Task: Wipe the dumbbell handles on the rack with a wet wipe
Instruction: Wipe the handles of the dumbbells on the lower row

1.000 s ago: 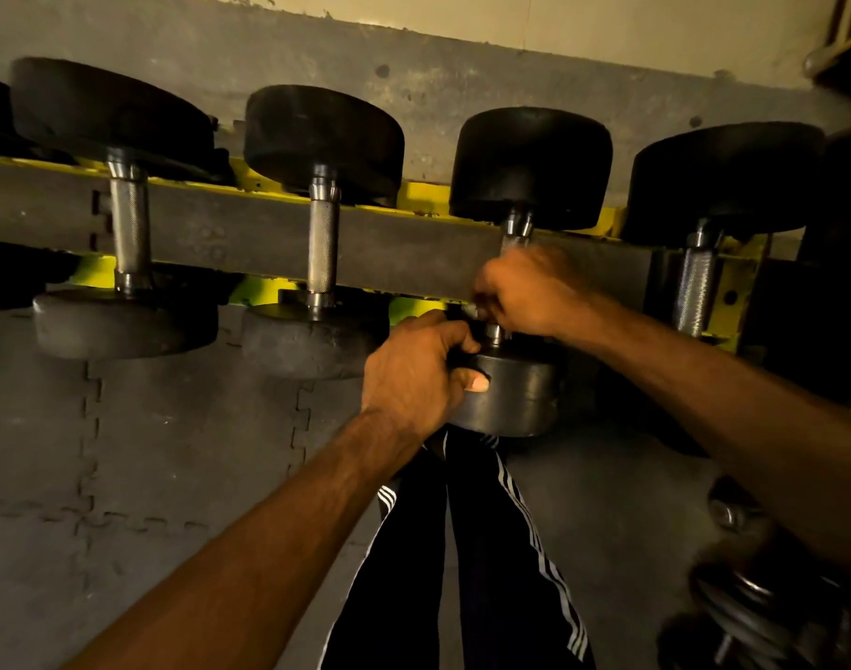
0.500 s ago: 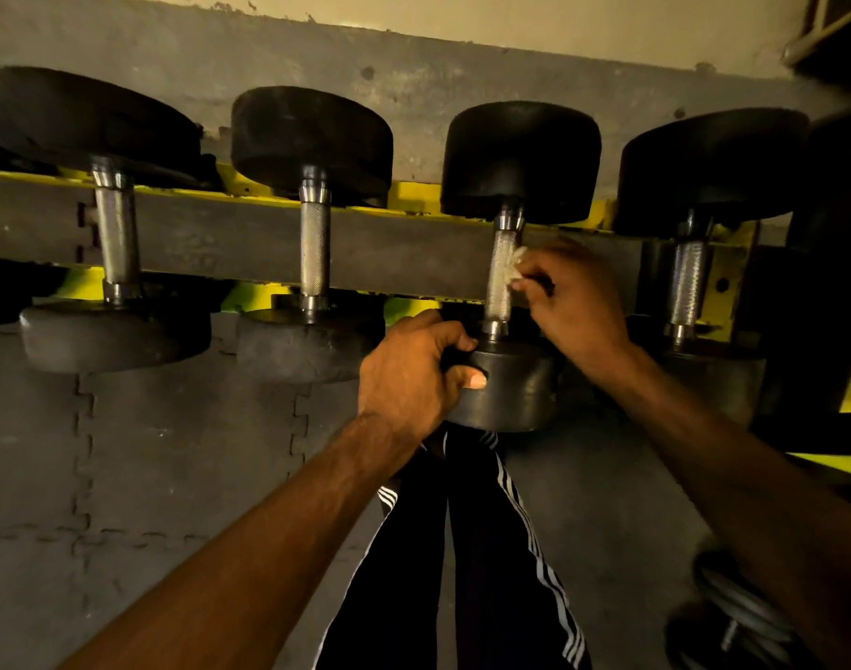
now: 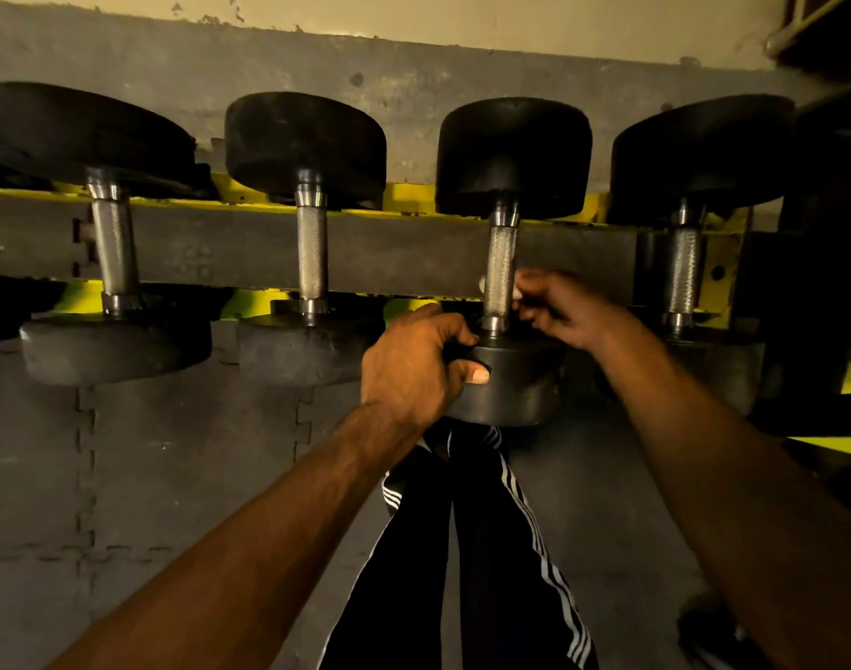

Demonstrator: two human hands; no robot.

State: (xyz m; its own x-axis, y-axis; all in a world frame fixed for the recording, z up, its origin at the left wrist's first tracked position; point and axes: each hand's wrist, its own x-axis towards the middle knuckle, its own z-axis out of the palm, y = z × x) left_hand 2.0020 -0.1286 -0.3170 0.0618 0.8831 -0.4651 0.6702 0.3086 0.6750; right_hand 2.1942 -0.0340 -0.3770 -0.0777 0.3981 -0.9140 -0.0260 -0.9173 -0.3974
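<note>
Several black dumbbells with knurled steel handles lie across a yellow rack. My left hand grips the near head of the third dumbbell. Its handle shows bare above my right hand, which pinches a small white wet wipe against the handle's lower right side. A bit of the wipe also shows on the handle's left side. Neighbouring handles stand to the left and to the right.
A grey bar runs across behind the handles. Grey interlocking floor mats lie below. My legs in black striped trousers stand under the rack. Dark weight plates sit at the lower right.
My right hand has slid from over the handle to its right side and then down it with the wipe. My left hand stays on the near head.
</note>
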